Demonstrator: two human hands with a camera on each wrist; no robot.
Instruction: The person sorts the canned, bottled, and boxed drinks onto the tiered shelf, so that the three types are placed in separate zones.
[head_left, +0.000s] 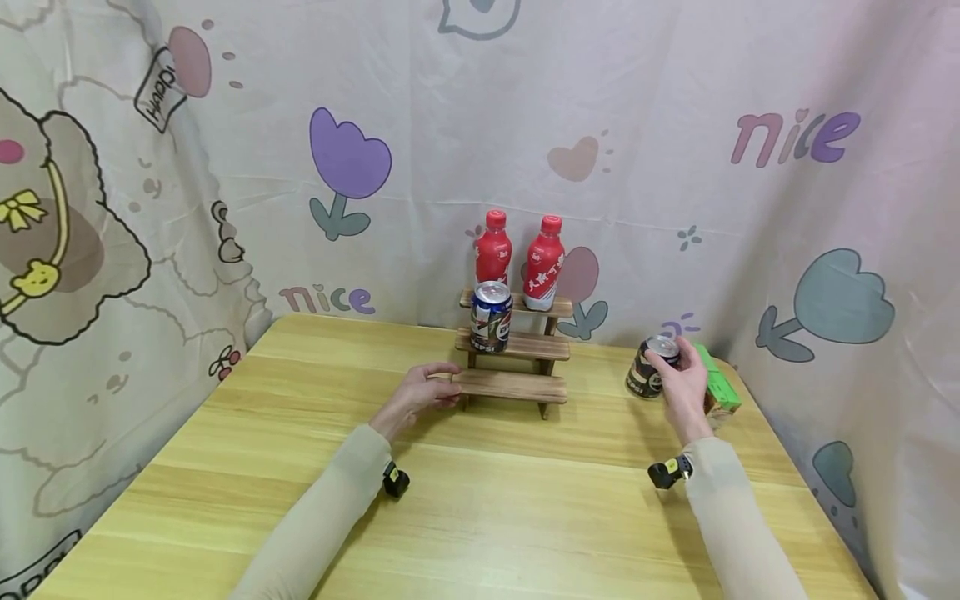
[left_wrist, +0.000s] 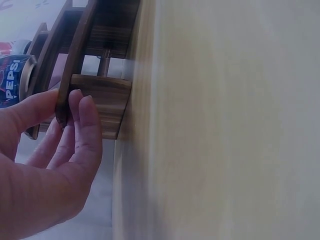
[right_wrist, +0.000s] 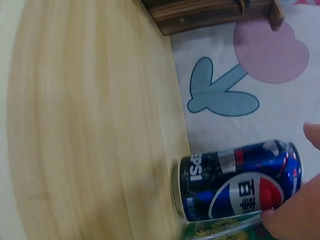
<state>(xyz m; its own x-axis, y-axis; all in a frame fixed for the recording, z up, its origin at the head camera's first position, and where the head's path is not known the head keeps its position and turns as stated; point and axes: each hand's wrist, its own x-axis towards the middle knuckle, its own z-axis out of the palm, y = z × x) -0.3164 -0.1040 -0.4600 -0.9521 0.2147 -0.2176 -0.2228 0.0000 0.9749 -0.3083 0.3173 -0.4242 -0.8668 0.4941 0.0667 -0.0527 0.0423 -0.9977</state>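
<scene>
My left hand point(head_left: 420, 393) pinches the left end of the bottom step of a three-tier wooden stand point(head_left: 517, 387). Thumb above and fingers below that board show in the left wrist view. Over on the right, my right hand point(head_left: 684, 388) holds a dark blue Pepsi can point(right_wrist: 235, 182) by its upper part, thumb on the near side. That can is upright, its base at the tabletop. Another Pepsi can point(head_left: 490, 327) stands on the middle step, and two red bottles point(head_left: 492, 254) with white bases are on the top step.
A green carton point(head_left: 722, 393) lies right behind the held can, near the table's right edge. The wooden table point(head_left: 480, 517) meets a printed curtain point(head_left: 450, 133) at the back. Wrist cameras are strapped to both wrists.
</scene>
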